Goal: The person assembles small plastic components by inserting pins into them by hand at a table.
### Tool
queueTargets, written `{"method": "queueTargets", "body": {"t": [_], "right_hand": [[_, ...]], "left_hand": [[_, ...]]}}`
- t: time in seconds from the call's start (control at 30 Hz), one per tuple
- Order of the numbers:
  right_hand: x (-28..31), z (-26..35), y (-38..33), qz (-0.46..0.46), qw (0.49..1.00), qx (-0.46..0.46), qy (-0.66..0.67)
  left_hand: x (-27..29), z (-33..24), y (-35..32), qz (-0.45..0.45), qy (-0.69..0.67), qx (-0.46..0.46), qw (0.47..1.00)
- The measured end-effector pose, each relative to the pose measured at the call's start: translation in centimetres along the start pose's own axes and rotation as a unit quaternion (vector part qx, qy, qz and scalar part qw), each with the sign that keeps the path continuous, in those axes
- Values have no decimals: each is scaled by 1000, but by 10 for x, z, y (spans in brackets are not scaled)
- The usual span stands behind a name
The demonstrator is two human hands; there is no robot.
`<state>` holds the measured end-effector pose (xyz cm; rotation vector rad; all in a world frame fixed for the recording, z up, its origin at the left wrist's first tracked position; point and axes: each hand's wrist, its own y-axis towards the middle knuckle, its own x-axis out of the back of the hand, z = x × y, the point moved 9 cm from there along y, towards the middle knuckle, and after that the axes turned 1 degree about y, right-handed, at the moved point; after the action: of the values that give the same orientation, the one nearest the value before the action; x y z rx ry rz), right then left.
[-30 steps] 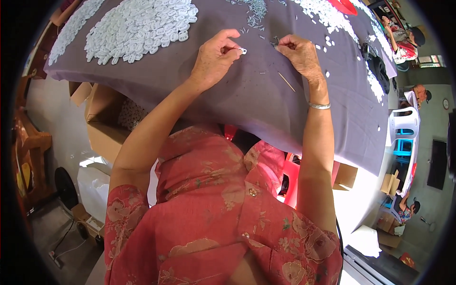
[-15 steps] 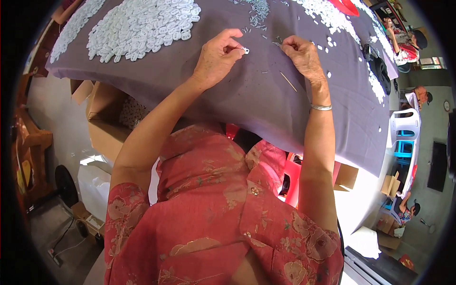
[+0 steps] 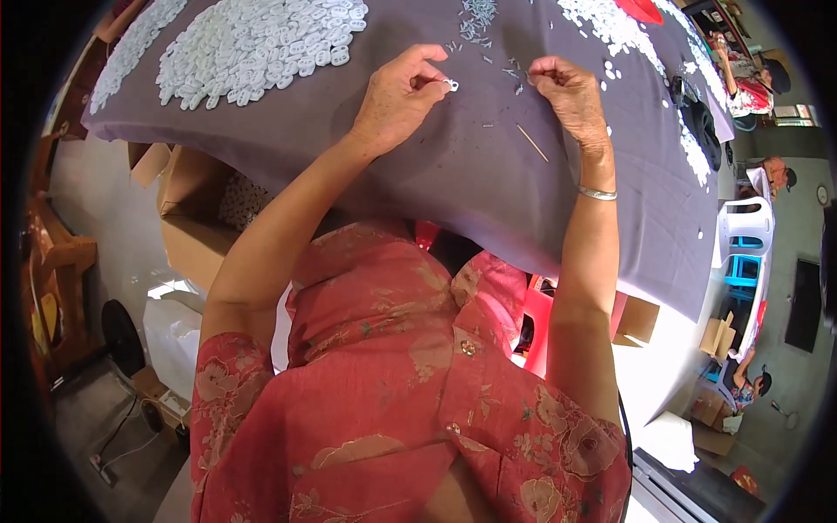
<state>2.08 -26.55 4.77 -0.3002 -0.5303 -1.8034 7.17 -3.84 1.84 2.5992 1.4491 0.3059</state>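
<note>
Between thumb and forefinger, my left hand pinches a small white plastic piece with a hole in it, just above the purple-grey tablecloth. To its right, my right hand has thumb and fingertips pressed together; whatever they hold is too small to make out. Several thin grey pins lie scattered beside those fingertips. Farther back is a loose heap of similar grey pins. A thin wooden stick rests on the cloth below my right hand.
A large heap of white plastic pieces covers the table's far left. Smaller white pieces spread along the right, near a red dish. Dark cloth or a bag is at the right edge. An open cardboard box stands below left.
My right hand has shifted right and slightly away, leaving its fingertips farther from the loose pins. My left hand still pinches the white piece, only slightly raised in the picture.
</note>
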Motion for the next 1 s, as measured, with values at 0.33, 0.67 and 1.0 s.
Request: {"method": "queueTargets", "body": {"t": [0.33, 0.67, 1.0], "right_hand": [[-4, 5, -3, 16, 983, -37, -177], [-14, 2, 0, 22, 973, -89, -211], [-11, 0, 2, 8, 998, -45, 42]], "left_hand": [[1, 0, -1, 0, 5, -2, 1000], [0, -2, -1, 2, 8, 3, 1000], [0, -2, -1, 4, 10, 2, 1000]]}}
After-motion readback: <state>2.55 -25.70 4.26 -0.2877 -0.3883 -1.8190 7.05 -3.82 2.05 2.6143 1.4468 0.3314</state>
